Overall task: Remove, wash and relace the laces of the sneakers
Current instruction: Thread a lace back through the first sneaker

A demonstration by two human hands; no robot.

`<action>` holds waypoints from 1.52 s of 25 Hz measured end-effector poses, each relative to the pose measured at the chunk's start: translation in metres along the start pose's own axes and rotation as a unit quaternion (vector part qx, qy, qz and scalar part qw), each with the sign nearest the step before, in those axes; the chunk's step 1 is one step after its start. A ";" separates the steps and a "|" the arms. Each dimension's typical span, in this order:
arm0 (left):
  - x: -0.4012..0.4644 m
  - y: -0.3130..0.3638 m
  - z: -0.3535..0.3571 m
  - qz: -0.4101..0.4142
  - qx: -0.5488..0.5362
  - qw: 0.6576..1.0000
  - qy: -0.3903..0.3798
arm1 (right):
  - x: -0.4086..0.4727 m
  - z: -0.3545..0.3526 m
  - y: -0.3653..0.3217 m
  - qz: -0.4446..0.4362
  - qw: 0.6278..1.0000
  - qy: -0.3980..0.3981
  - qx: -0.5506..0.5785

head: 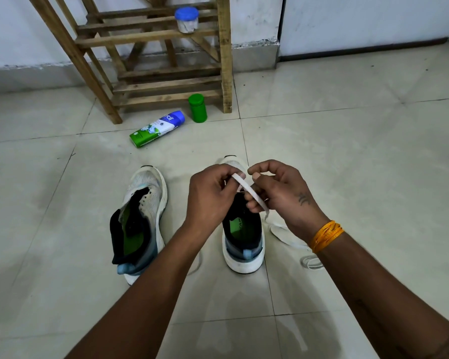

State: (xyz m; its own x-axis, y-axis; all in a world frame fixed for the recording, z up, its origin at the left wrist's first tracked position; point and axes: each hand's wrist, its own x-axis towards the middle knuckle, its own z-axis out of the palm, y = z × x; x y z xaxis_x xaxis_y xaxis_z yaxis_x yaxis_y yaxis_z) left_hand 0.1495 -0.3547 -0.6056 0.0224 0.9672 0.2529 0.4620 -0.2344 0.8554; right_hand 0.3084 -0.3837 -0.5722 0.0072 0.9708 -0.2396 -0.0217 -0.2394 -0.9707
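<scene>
A flat white lace (249, 189) is pinched at centre frame between both hands: the left hand (210, 200) curls its fingers round the upper end, the right hand (278, 195) grips the lower stretch, orange thread bands (325, 235) wound at its wrist. Below them stands the right sneaker (243, 239), white knit with a green insole, heel toward the camera; the lace's loose end trails on the floor at its right. The left sneaker (140, 224), unlaced, tongue flopped, lies left of centre. Glossy pale tiles (360, 156) spread outward. In the upper left stands a rough wooden rack (166, 73) bearing a blue-lidded jar (186, 19); a green container (198, 108) and a toppled bottle (157, 128) sit before it.
</scene>
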 end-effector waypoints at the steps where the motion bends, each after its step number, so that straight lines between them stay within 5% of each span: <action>1: 0.000 0.005 -0.003 -0.003 -0.024 1.000 0.002 | 0.002 0.000 0.001 -0.005 0.999 -0.016 -0.027; 5: 0.002 0.027 -0.012 -0.009 -0.090 0.996 -0.005 | 0.005 0.003 -0.001 -0.039 0.992 -0.071 -0.098; 8: 0.004 0.034 -0.020 -0.004 -0.111 0.994 0.009 | 0.013 -0.003 0.008 -0.033 0.988 -0.009 -0.149; 11: 0.009 0.029 -0.029 -0.016 -0.124 0.992 0.019 | 0.025 -0.020 0.023 -0.050 0.902 0.079 -0.421; 12: 0.010 0.028 -0.031 -0.017 -0.125 0.992 0.018 | 0.025 -0.021 0.022 -0.056 0.896 0.081 -0.434; 15: 0.008 0.029 -0.030 -0.026 -0.142 0.989 0.000 | 0.016 -0.007 0.002 -0.081 0.971 -0.021 -0.225; 17: 0.007 0.031 -0.029 -0.026 -0.150 0.988 -0.007 | 0.010 0.003 -0.009 -0.085 0.983 -0.067 -0.148; 22: 0.008 0.028 -0.030 -0.039 -0.137 0.990 0.016 | 0.021 -0.015 0.011 -0.059 0.925 0.055 -0.371; 27: 0.005 0.028 -0.026 -0.055 -0.142 0.988 -0.004 | 0.011 0.010 -0.006 -0.086 0.982 -0.067 -0.152; 38: 0.006 0.004 -0.036 -0.163 -0.098 0.981 -0.035 | 0.027 -0.022 0.021 -0.103 0.933 0.099 -0.330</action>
State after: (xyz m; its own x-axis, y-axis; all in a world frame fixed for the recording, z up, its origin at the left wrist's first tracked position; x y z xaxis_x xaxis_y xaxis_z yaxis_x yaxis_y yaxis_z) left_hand 0.1199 -0.3532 -0.5847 -0.0342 0.9966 -0.0750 0.2748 0.0815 0.9580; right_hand 0.3305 -0.3624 -0.5991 0.1284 0.9916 0.0177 0.6198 -0.0663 -0.7819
